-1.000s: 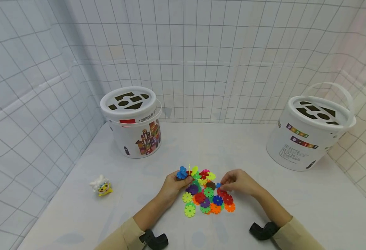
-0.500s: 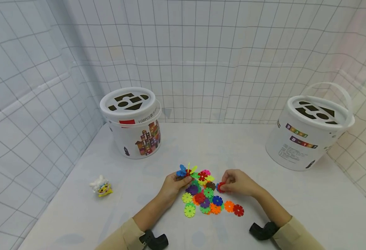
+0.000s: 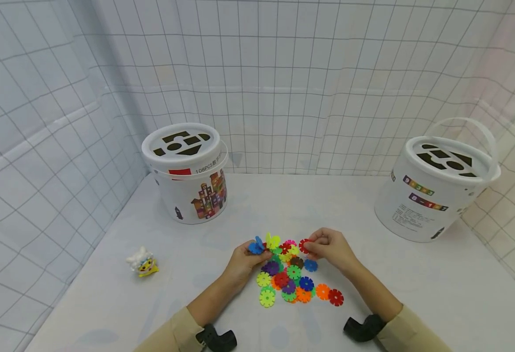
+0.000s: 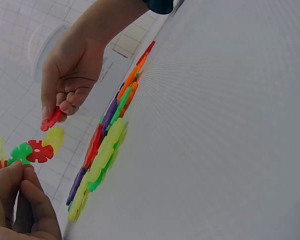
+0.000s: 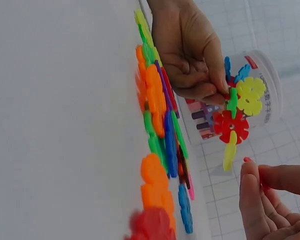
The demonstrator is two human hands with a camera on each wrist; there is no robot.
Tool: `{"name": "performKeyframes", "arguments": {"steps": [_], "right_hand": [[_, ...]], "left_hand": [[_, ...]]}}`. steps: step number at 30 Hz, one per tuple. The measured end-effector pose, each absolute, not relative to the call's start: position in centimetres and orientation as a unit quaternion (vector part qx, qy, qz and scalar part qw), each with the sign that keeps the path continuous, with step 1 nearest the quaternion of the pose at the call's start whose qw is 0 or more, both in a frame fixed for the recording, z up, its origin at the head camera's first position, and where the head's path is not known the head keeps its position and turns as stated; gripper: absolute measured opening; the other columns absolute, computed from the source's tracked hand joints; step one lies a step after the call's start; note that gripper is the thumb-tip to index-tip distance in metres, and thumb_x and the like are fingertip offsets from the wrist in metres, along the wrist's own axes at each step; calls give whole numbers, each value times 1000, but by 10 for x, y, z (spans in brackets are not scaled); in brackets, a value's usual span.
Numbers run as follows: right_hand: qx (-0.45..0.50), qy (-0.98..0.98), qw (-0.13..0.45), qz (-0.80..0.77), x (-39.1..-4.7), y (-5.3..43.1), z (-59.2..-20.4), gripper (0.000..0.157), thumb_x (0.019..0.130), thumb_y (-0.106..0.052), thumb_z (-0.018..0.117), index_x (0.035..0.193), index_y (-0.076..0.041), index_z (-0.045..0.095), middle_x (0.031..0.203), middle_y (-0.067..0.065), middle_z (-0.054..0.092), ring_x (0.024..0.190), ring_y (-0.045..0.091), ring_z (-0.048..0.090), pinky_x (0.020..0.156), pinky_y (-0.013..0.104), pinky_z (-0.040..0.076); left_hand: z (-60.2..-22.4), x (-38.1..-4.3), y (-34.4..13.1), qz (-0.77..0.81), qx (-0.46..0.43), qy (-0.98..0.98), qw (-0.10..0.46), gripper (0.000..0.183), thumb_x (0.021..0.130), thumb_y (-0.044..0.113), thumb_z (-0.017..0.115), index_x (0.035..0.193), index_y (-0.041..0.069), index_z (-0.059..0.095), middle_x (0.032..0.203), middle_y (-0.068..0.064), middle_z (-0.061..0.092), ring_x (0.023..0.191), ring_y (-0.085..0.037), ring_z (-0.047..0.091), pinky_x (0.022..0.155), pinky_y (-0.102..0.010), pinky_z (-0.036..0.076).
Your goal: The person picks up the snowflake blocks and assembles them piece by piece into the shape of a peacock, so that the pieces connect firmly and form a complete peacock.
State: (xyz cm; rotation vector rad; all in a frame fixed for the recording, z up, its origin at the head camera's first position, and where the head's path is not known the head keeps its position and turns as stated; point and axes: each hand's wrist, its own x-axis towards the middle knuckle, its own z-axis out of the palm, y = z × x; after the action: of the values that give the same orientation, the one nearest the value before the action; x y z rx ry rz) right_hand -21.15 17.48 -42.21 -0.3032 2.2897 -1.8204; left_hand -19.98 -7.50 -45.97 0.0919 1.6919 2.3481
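Observation:
My left hand (image 3: pixel 242 265) pinches a joined chain of notched plastic snowflake discs between thumb and fingers. Blue petals (image 3: pixel 256 246), a yellow pair (image 5: pixel 250 96), a green disc (image 5: pixel 232 102) and a red disc (image 5: pixel 231 126) make it up, with a yellow disc (image 5: pixel 230 151) at its end. Thumb and fingertips of my right hand (image 3: pixel 333 250) pinch a loose red snowflake disc (image 3: pixel 303 246). In the left wrist view that red disc (image 4: pixel 51 121) is close to the chain's yellow end disc (image 4: pixel 55 137). In the right wrist view my fingers hide most of it.
Several loose snowflake discs (image 3: pixel 293 272) lie in a pile below the hands, with a blue disc (image 3: pixel 311 265) and a red disc (image 3: pixel 335 297) at its right side. Lidded white buckets stand back left (image 3: pixel 187 195) and right (image 3: pixel 420 210). A small toy figure (image 3: pixel 143 262) sits left.
My right hand has picked a red disc from the pile's right side and raised it toward the chain. Another red disc shifted right, and the blue disc now lies uncovered. The chain turned slightly.

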Motion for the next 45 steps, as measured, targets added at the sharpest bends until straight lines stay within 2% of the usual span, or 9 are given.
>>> {"name": "performKeyframes", "arguments": {"steps": [4, 10, 14, 20, 29, 34, 39, 41, 45], "right_hand": [[-73, 757, 99, -642, -210, 162, -418, 24, 93, -11, 67, 99, 9, 55, 81, 14, 70, 71, 25, 70, 70, 33, 58], [-21, 753, 107, -648, -209, 144, -416, 18, 94, -8, 64, 95, 7, 56, 75, 12, 69, 61, 20, 68, 62, 29, 57], [3, 755, 107, -647, -209, 138, -415, 16, 94, -7, 64, 93, 6, 55, 71, 12, 68, 56, 19, 67, 58, 27, 56], [-6, 760, 110, -641, -208, 137, -415, 17, 94, -10, 64, 93, 5, 54, 69, 12, 67, 53, 18, 64, 56, 27, 56], [-21, 753, 131, -645, -210, 139, -417, 16, 94, -8, 63, 91, 4, 52, 68, 12, 67, 51, 15, 62, 54, 25, 55], [-28, 750, 141, -646, -209, 139, -418, 16, 95, -8, 62, 92, 5, 52, 68, 12, 67, 51, 15, 62, 55, 25, 55], [-39, 752, 144, -642, -205, 135, -420, 16, 95, -8, 62, 92, 4, 52, 69, 13, 68, 52, 16, 63, 57, 27, 56], [-42, 754, 137, -641, -203, 133, -421, 16, 95, -7, 62, 92, 4, 51, 69, 13, 68, 52, 17, 64, 57, 28, 56], [-46, 757, 118, -641, -198, 127, -421, 16, 95, -5, 62, 90, 3, 48, 69, 15, 68, 53, 20, 65, 57, 29, 57]], "left_hand": [[-459, -200, -75, 804, 35, 581, 119, 32, 88, -13, 62, 71, 10, 49, 72, 2, 57, 71, -10, 55, 70, -20, 51], [-459, -199, -76, 812, 42, 569, 121, 31, 89, -12, 61, 72, 12, 51, 78, 0, 65, 78, -11, 67, 73, -21, 54], [-460, -199, -77, 821, 44, 553, 135, 27, 93, -12, 56, 78, 11, 52, 78, -1, 67, 82, -16, 70, 74, -21, 55], [-461, -200, -79, 833, 49, 526, 165, 26, 95, -13, 50, 83, 10, 50, 79, -1, 63, 84, -16, 70, 81, -27, 55], [-461, -201, -81, 837, 68, 511, 186, 27, 96, -13, 46, 83, 10, 46, 82, -3, 58, 87, -14, 68, 86, -30, 53], [-462, -200, -80, 803, 96, 563, 169, 27, 93, -12, 56, 80, 8, 42, 78, -3, 50, 90, -16, 66, 86, -30, 53], [-463, -198, -76, 735, 107, 661, 106, 39, 83, -6, 73, 73, 8, 38, 67, 1, 38, 75, -15, 51, 71, -23, 50], [-463, -197, -75, 728, 100, 673, 89, 43, 81, -5, 75, 71, 9, 36, 66, 1, 38, 72, -15, 49, 67, -23, 47], [-462, -195, -74, 733, 96, 669, 68, 45, 80, -7, 75, 69, 9, 34, 66, 1, 39, 71, -15, 50, 68, -24, 49]]}}
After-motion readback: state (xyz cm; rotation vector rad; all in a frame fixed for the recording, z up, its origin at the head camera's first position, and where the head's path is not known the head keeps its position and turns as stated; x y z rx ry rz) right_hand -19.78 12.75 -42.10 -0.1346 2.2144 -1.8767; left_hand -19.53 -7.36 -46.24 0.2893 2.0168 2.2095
